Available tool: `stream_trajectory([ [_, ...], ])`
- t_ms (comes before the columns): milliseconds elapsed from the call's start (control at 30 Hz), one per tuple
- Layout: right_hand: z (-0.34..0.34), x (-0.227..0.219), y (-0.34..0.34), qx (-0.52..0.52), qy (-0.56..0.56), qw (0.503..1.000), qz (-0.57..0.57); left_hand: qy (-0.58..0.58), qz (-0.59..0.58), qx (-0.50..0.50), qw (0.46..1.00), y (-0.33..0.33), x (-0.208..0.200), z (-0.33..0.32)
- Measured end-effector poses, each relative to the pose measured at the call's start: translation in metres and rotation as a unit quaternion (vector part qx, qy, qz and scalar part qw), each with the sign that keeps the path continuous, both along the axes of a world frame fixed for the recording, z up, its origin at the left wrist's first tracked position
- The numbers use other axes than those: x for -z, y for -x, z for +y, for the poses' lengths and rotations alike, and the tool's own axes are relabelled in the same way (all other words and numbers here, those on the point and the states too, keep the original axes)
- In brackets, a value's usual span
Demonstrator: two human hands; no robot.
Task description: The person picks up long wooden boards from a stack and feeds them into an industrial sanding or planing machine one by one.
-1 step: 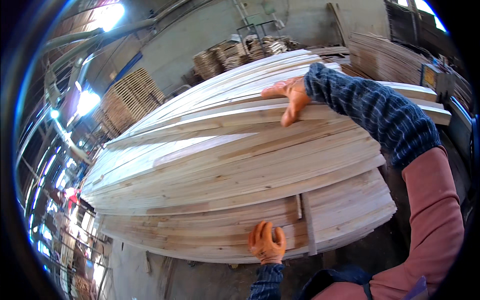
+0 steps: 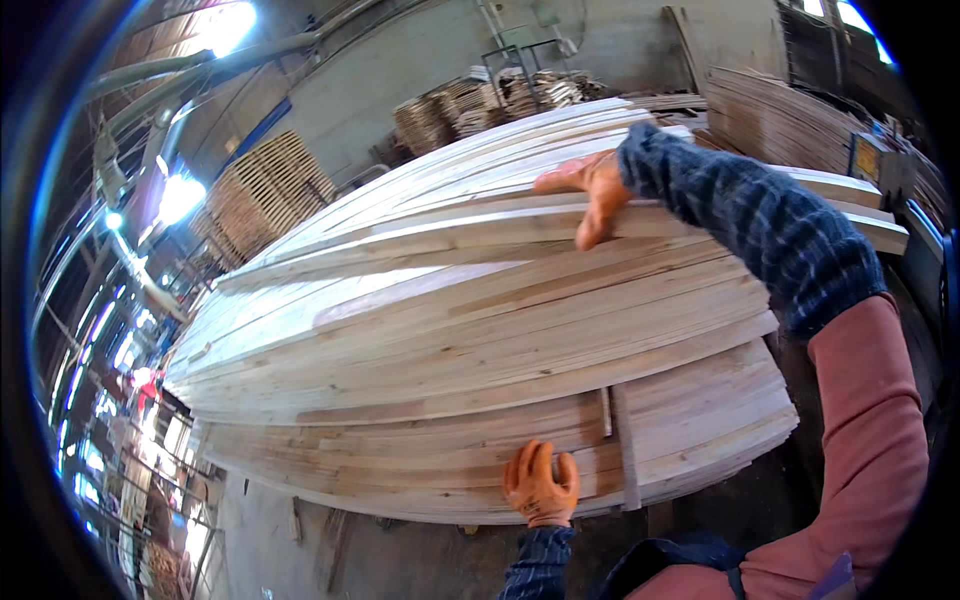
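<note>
A broad pile of long pale wooden boards (image 2: 480, 320) spreads before me, its lower step jutting out on my side. My right hand (image 2: 592, 195), in an orange glove, reaches across to a raised board (image 2: 430, 238) on top. Its fingers stretch over the wood, with the thumb apart on the near side; whether it presses on the board I cannot tell. Low over the nearer step is my gloved left hand (image 2: 541, 484), fingers bent and spread, holding nothing visible. Just right of it, a narrow wooden strip (image 2: 625, 445) lies crosswise over the boards.
Stacked slats (image 2: 270, 190) stand at the far left, with more wood piles (image 2: 470, 108) along the back wall. A tall stack of thin boards (image 2: 775, 115) rises at the far right. Grey floor (image 2: 270, 545) shows below the pile's near edge.
The whole view has shifted slightly, so everything sits a little further right. Both hands hold the same pose over the boards.
</note>
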State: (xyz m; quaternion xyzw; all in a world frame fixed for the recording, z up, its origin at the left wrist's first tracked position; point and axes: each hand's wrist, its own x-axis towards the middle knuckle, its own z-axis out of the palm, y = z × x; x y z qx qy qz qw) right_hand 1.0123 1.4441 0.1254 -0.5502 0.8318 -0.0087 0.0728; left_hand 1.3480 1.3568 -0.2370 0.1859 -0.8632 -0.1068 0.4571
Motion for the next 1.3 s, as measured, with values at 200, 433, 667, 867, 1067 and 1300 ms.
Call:
stream_trajectory([
  [200, -0.005, -0.011, -0.020, 0.134, 0.009, 0.991, -0.026, -0.020, -0.014, 0.020, 1.000, -0.001, -0.010, -0.002],
  [433, -0.010, 0.004, 0.012, 0.136, 0.047, 0.984, -0.106, -0.024, -0.031, 0.005, 0.999, -0.006, -0.005, -0.002],
  [667, 0.000, 0.009, 0.015, 0.065, 0.087, 0.994, -0.015, -0.021, -0.026, 0.021, 0.999, -0.004, -0.002, -0.004],
  [867, -0.004, 0.006, 0.015, 0.067, 0.059, 0.996, -0.021, -0.019, -0.024, 0.013, 0.999, -0.006, 0.000, -0.003],
  [1067, -0.005, -0.010, -0.013, 0.079, 0.037, 0.996, -0.018, -0.012, -0.029, 0.007, 0.999, -0.007, 0.000, -0.002],
  [1300, 0.066, -0.009, -0.047, 0.002, 0.109, 0.994, -0.029, -0.018, -0.014, 0.005, 1.000, -0.004, -0.005, 0.001],
])
